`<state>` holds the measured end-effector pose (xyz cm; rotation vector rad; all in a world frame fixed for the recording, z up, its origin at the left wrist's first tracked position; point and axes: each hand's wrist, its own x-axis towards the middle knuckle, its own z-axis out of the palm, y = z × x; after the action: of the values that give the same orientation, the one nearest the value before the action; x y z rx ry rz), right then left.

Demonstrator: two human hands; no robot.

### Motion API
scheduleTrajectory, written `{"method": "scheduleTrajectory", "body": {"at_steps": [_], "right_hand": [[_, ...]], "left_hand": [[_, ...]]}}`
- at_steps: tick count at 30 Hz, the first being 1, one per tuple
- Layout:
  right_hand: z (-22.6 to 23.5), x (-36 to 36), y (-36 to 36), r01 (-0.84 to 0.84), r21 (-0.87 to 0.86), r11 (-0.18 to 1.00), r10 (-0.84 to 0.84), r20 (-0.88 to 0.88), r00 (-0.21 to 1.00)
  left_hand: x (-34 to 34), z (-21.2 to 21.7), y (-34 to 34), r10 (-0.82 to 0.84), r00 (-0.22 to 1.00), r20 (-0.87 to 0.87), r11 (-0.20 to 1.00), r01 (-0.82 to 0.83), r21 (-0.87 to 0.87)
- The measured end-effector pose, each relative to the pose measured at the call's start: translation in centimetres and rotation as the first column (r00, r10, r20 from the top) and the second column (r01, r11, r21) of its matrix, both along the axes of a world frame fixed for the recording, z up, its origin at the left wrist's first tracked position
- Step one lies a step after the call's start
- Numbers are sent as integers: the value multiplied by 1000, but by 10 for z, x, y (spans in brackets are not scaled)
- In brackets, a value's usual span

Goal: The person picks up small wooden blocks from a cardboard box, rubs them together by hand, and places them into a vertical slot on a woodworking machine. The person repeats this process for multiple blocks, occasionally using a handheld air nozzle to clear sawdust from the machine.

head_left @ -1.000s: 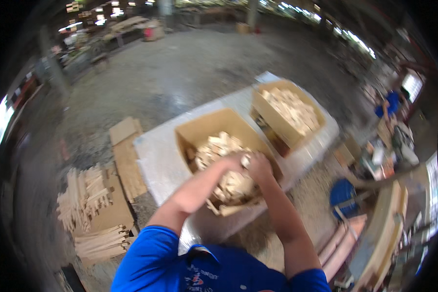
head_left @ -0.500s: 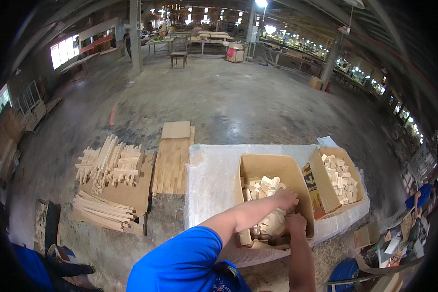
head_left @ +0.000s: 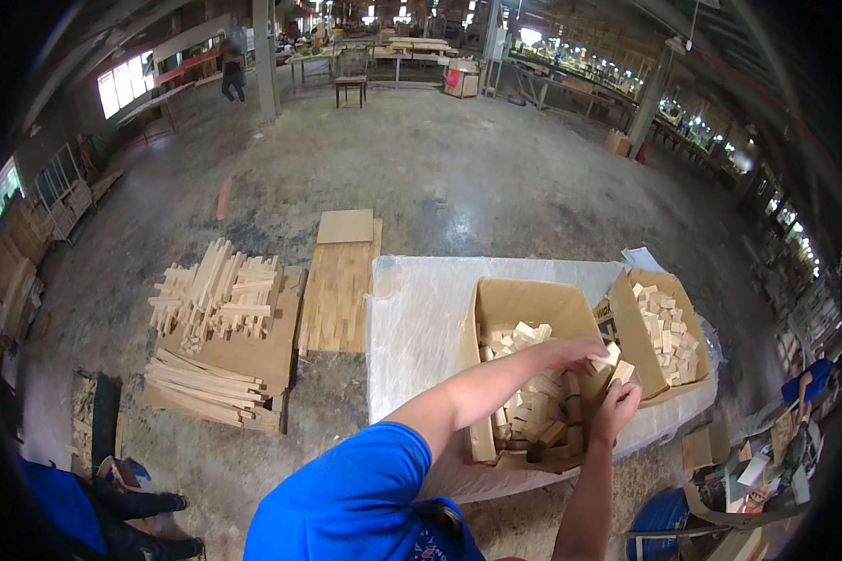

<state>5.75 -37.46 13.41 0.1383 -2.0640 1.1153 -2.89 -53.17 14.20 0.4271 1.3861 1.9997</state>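
My left hand (head_left: 578,354) is closed on a small pale wood block (head_left: 609,356) above the right wall of an open cardboard box (head_left: 533,297). Close beside it, my right hand (head_left: 618,404) pinches another wood block (head_left: 623,372) just past that same wall. Many loose wood blocks (head_left: 536,409) fill the box below my left forearm. To the right stands a second cardboard box (head_left: 633,348), tilted, with more wood blocks (head_left: 669,332) in it. Both boxes rest on a table wrapped in clear plastic (head_left: 412,309).
Left of the table, wood sticks (head_left: 217,294) lie stacked on cardboard, beside a flat wood panel (head_left: 337,299). A person in blue (head_left: 56,505) is at the lower left; another (head_left: 811,379) is at the right by scrap wood. A blue drum (head_left: 658,524) stands near my right side.
Both hands have risen out of the near box and moved right to its right wall, each now showing a wood block. The view has shifted slightly, and a distant person at the upper left shows more clearly.
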Motion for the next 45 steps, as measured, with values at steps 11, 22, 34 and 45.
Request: {"method": "scheduleTrajectory", "body": {"at_steps": [11,22,34,45], "right_hand": [[-4,-8,-3,-223,-412,883,251,13,968],[0,-55,24,117,-44,992,-107,182,977],[-8,-76,76,144,-127,981,-125,147,981],[-15,-78,96,7,-139,990,-5,16,1000]], "left_hand": [[-1,-10,8,-188,980,-68,969,196,152],[-52,-34,49,-25,938,-346,985,-36,-170],[-48,-19,113,91,923,-375,980,-150,-133],[-57,-12,114,-214,973,89,957,190,219]]}}
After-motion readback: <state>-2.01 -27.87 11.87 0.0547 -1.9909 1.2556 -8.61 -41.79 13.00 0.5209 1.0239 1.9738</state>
